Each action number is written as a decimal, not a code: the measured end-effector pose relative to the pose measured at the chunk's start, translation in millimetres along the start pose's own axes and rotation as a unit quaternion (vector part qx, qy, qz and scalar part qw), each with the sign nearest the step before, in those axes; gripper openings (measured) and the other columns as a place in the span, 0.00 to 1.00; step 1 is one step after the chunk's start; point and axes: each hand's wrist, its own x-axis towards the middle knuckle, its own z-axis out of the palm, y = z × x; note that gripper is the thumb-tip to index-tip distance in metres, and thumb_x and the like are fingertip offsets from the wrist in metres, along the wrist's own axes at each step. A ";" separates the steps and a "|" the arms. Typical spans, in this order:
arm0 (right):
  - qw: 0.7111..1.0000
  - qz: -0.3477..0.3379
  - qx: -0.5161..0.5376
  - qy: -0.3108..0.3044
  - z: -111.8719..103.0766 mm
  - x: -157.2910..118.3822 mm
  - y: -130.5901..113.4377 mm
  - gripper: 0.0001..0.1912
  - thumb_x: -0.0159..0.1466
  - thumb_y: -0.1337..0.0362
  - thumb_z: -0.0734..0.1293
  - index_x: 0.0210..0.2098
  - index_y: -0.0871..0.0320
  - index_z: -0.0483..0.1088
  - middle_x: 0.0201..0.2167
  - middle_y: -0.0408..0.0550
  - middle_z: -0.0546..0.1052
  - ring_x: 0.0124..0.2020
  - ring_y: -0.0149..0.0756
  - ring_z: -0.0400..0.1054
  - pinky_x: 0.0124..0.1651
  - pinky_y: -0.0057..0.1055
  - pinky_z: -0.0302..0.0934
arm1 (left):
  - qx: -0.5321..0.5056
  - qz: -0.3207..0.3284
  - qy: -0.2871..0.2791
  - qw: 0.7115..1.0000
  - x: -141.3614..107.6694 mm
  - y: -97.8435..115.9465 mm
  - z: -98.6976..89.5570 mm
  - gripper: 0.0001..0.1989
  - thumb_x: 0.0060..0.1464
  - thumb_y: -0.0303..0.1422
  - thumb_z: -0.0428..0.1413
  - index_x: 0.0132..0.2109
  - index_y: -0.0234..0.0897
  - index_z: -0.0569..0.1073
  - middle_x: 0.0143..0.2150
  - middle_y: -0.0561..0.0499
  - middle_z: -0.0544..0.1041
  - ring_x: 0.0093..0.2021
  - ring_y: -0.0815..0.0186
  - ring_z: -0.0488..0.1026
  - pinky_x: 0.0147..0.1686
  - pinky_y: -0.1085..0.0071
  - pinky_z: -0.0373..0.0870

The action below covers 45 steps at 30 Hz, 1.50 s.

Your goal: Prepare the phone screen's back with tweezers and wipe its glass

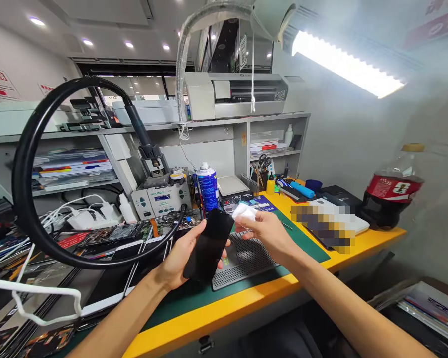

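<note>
My left hand (182, 258) is wrapped round a black smartphone (210, 246), its dark screen tilted up toward me and its far end raised. Pinched in my right hand (267, 231) is a crumpled white wipe (245, 211), close beside the phone's upper right corner; whether the two touch I cannot tell. Below both hands lies a grey perforated pad (252, 258) on a green mat (309, 250). My left fingertips show along the phone's right edge, while the palm is hidden behind it.
A thick black hose (20, 179) loops on the left from a rework station (162, 199). Behind the phone stands a blue spray can (208, 188). Phone parts and cables crowd the left. A cola bottle (390, 191) stands at the yellow table's (216, 318) right end, under a bright lamp (343, 62).
</note>
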 end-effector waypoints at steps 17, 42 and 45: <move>0.864 -0.149 -0.478 -0.053 -57.6 1.7 18.1 0.08 0.64 0.67 0.63 0.34 0.61 0.74 0.32 0.53 0.77 0.34 0.39 0.69 0.35 0.30 0.57 | 0.610 0.191 0.025 0.769 44.1 -14.0 37.4 0.30 0.54 0.48 0.59 0.58 0.36 0.69 0.48 0.41 0.73 0.48 0.49 0.68 0.50 0.53 0.65; 0.739 -0.249 -0.611 -0.136 -30.1 -49.1 36.9 0.24 0.74 0.59 0.51 0.62 0.60 0.65 0.62 0.56 0.70 0.63 0.55 0.60 0.63 0.63 0.51 | 0.615 0.181 0.033 0.767 -4.9 -26.7 14.5 0.18 0.63 0.39 0.53 0.57 0.39 0.69 0.57 0.43 0.72 0.59 0.54 0.66 0.60 0.55 0.63; 0.741 -0.249 -0.605 -0.151 -34.7 -50.1 36.3 0.25 0.74 0.59 0.50 0.65 0.60 0.62 0.64 0.58 0.67 0.64 0.52 0.59 0.63 0.62 0.51 | 0.631 0.201 0.044 0.748 -34.4 -23.3 23.5 0.21 0.63 0.38 0.52 0.62 0.39 0.66 0.64 0.44 0.68 0.66 0.54 0.58 0.66 0.55 0.55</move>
